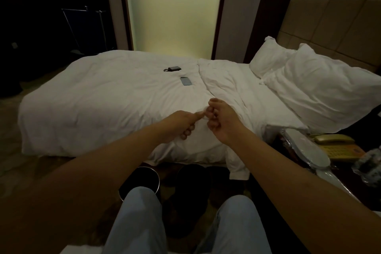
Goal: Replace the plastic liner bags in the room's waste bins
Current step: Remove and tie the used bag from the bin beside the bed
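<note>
Pinching a thin, nearly transparent plastic liner bag (pixel 204 116) between left hand (pixel 181 125) and right hand (pixel 221 122) at centre; flimsy, clingy, best rubbed open at its edge. Round dark waste bin (pixel 140 179) at six o'clock.

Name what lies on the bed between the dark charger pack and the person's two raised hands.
In the head view, a phone lies flat on the white duvet, between the charger pack and the left hand and right hand.
</note>
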